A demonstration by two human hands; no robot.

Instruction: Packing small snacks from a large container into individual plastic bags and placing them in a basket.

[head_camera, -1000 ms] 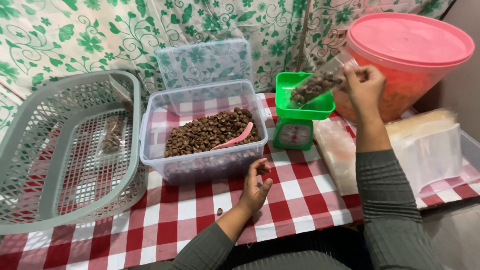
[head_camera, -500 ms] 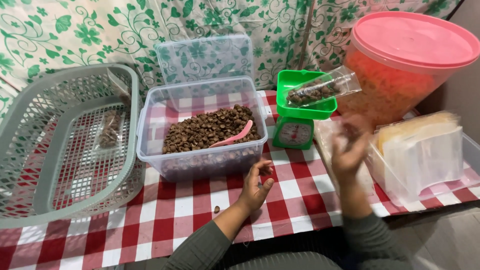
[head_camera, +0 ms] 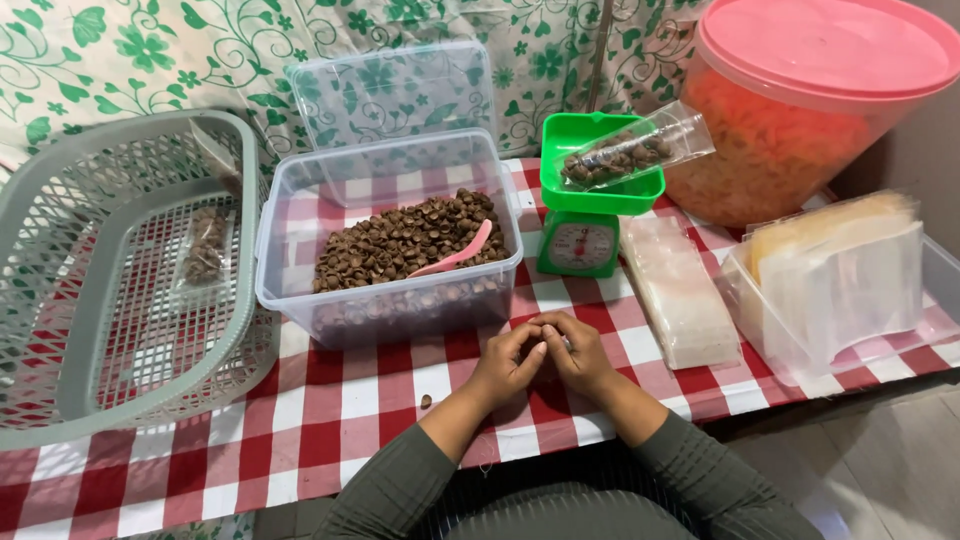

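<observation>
1. Red-and-white checked cloth (head_camera: 330,400) covered the table across the lower half of the frame.
2. Grey plastic basket (head_camera: 60,400) sat at the left edge, with one small filled bag (head_camera: 203,250) lying inside it.
3. Orange-tinted tub (head_camera: 790,150) with a pink lid (head_camera: 835,45) stood in the upper right corner.
4. Clear plastic box (head_camera: 390,310) stood at centre, holding small brown pieces (head_camera: 400,245) and a pink scoop (head_camera: 455,257); its clear lid (head_camera: 390,90) leaned upright behind it.
5. Clear tray (head_camera: 940,290) at the right edge held a stack of flat packets (head_camera: 840,260).
6. Pile of empty clear bags (head_camera: 680,295) lay between that tray and the scale.
7. Green kitchen scale (head_camera: 590,200) stood just right of the box, and a partly filled bag (head_camera: 635,150) of brown pieces lay tilted across its pan.
8. Left hand (head_camera: 510,360) and right hand (head_camera: 578,350) met at lower centre, just in front of the box, fingertips touching each other.
9. Fingers of both hands were curled inward and pinched together; whatever they gripped was too small to make out.
10. One loose brown piece (head_camera: 425,402) lay on the cloth, near the left wrist.
</observation>
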